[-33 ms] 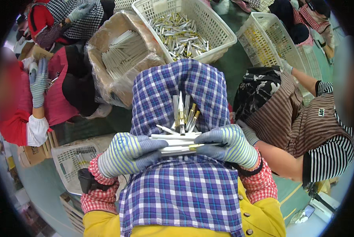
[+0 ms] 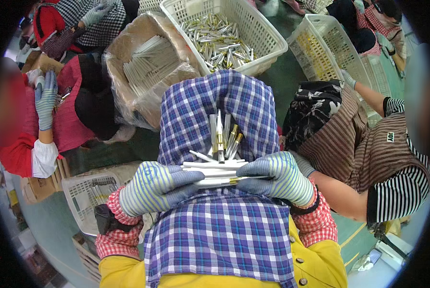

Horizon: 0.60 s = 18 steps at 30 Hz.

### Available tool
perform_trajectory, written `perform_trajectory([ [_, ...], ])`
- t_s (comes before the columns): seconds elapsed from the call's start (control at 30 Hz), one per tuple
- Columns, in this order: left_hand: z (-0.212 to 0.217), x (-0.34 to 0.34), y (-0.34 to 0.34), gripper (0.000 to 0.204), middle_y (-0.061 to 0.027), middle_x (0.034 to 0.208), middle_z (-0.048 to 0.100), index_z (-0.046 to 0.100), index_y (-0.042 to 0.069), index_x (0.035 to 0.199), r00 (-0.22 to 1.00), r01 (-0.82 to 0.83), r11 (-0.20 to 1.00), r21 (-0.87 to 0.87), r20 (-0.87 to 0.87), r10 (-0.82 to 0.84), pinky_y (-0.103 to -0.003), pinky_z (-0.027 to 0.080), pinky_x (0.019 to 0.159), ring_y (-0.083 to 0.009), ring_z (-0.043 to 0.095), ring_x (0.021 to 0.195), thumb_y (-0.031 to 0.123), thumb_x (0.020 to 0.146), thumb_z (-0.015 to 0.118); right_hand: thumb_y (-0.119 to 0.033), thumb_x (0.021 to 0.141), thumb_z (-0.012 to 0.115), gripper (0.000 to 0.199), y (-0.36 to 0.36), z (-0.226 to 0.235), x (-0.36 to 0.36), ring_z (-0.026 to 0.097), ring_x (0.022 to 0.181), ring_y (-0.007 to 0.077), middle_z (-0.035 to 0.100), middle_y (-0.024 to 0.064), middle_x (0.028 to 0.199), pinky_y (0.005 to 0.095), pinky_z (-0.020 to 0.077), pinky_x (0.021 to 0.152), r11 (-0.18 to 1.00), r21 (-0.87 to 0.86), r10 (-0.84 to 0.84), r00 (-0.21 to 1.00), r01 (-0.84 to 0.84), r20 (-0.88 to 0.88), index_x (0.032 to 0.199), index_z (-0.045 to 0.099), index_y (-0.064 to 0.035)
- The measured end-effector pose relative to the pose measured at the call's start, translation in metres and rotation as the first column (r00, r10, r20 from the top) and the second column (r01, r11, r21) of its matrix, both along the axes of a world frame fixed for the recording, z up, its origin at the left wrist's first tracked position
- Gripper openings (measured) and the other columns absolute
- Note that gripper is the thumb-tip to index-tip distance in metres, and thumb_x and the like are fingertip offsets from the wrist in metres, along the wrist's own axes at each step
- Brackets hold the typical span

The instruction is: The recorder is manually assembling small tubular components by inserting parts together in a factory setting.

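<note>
My left hand [image 2: 159,187], in a striped grey-coated glove, pinches one end of a slim white stick [image 2: 215,182] low over my lap. The other end, with a gold-coloured metal sleeve [image 2: 235,181], is between the gloved fingers of my right hand [image 2: 278,178]; those fingertips partly hide it. Just beyond lie more loose white sticks [image 2: 210,165] across the blue plaid apron [image 2: 215,230]. Further up my lap, several silver and gold metal sleeves [image 2: 234,141] lie beside a white-tipped piece [image 2: 219,129] with a gold band, pointing away from me.
Ahead stands a white basket [image 2: 267,50] full of silver-and-gold sleeves. Left of it is a plastic-lined carton [image 2: 116,72] of white sticks. A smaller basket [image 2: 75,201] stands by my left arm. Co-workers sit close at left and right; one striped sleeve [image 2: 399,194] is near my right arm.
</note>
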<state>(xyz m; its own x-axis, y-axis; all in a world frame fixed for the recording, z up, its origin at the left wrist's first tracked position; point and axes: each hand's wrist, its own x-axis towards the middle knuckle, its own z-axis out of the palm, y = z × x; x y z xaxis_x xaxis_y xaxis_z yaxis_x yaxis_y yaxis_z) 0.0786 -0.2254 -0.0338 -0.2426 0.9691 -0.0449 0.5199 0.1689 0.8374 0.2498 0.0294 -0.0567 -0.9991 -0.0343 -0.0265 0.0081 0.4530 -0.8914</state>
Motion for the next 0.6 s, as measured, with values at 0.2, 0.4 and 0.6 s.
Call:
perform_trajectory([
  [0.2,-0.024,0.018,-0.009,0.027,-0.0177,0.100,0.072,0.069,0.007,0.115,0.983,-0.010,1.000,0.020,0.182,0.006,-0.035,0.058,0.079,-0.0297,0.072,0.088,0.017,0.090,0.072,-0.026,0.081,0.079,0.021,-0.011,0.007,0.003,0.070,0.066,0.0290,0.070,0.0127,0.074,0.0368,0.0538,0.059,0.991,0.131,0.048,0.993,-0.034,-0.106,0.091,0.073,-0.0080],
  [0.4,-0.033,0.029,-0.006,0.029,-0.0180,0.118,0.069,0.067,0.005,0.122,0.925,-0.023,1.000,0.001,0.380,0.021,-0.034,0.053,0.093,-0.0281,0.068,0.108,0.014,0.094,0.067,-0.025,0.083,0.077,0.017,-0.011,0.016,-0.001,0.068,0.063,0.0289,0.068,0.0119,0.070,0.0361,0.0526,0.056,0.995,0.095,0.044,0.993,-0.034,-0.108,0.090,0.073,-0.0095],
  [0.6,-0.027,0.027,0.021,0.025,-0.0136,0.108,0.071,0.065,-0.001,0.117,0.779,-0.232,0.969,-0.084,0.581,0.237,-0.032,0.053,0.087,-0.0182,0.067,0.102,0.016,0.098,0.062,-0.002,0.070,0.076,0.066,0.002,0.009,0.009,0.064,0.106,0.0191,0.068,0.0120,0.118,0.0318,0.0510,0.090,0.630,-0.671,-0.283,0.920,0.391,0.271,0.133,0.055,0.0014],
])
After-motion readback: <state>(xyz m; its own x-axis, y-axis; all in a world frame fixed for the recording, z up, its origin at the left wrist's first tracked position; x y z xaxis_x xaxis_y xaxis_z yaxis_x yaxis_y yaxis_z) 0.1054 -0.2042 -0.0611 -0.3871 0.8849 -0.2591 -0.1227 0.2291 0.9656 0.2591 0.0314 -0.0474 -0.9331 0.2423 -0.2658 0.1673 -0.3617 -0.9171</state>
